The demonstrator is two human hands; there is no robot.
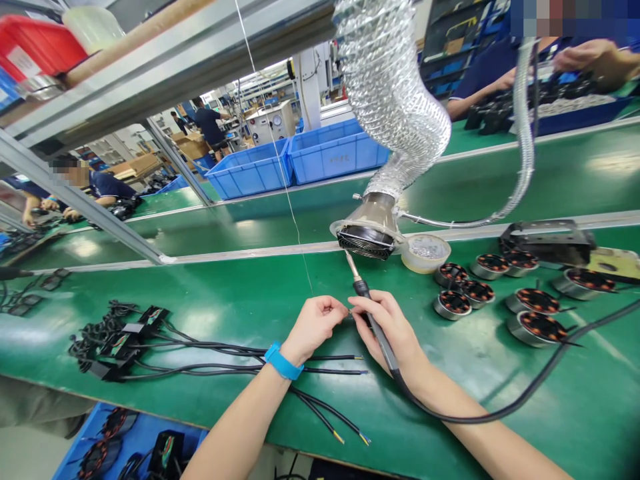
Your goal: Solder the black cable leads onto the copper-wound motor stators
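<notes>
My right hand (393,333) is closed around a soldering iron (381,337), whose tip points up and away, just under the black fan grille of the fume hood (367,227). My left hand (320,323) is pinched shut, its fingertips meeting those of my right; whatever small thing lies between them is too tiny to make out. A thin, solder-like wire (299,230) hangs from above and ends behind my left hand. Beneath my left wrist run several black cables (235,350) with stripped coloured ends, joined to black housings (133,333) on the left.
Several motor stators (537,328) in metal rings sit at the right, beside a round tub (426,252). The iron's cord (530,393) crosses my right forearm. A foil duct (395,100) hangs overhead. Blue bins (337,153) stand behind; co-workers sit across the green bench (210,413).
</notes>
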